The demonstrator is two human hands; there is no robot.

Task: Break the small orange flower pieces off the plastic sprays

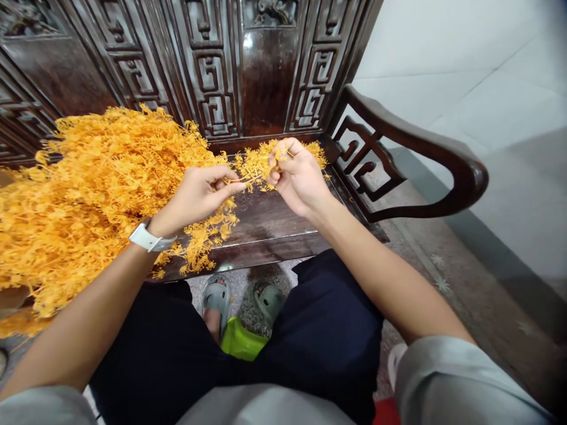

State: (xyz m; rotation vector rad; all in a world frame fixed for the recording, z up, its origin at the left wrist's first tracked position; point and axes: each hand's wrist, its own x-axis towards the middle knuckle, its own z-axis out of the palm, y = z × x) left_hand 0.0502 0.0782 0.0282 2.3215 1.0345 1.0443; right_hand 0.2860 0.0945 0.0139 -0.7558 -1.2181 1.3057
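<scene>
The orange sprig (253, 177) lies between my two hands, above the seat; clock directions are taken from it. I judge it very light, its thin stem springy rather than rigid, its curled flower tips soft and easily bent or shed. It looks dry, so slipping seems unlikely; snagging on its neighbours is the likelier fault. The sound place to hold is the bare stem, pinched lightly, clear of the tips.

My left hand (201, 195), at eight o'clock, has thumb and forefinger nearly together on the stem. My right hand (301, 177), at three o'clock, has its fingers curled in, pinching the sprig's flowery end.

A large orange heap (110, 177) spreads at nine o'clock; a small orange pile (254, 158) sits just beyond, at twelve. Both rest on the dark wooden bench (270, 218), its carved back (270, 88) at twelve, its armrest (469, 171) at three. Slippers (217, 290) show near six.
</scene>
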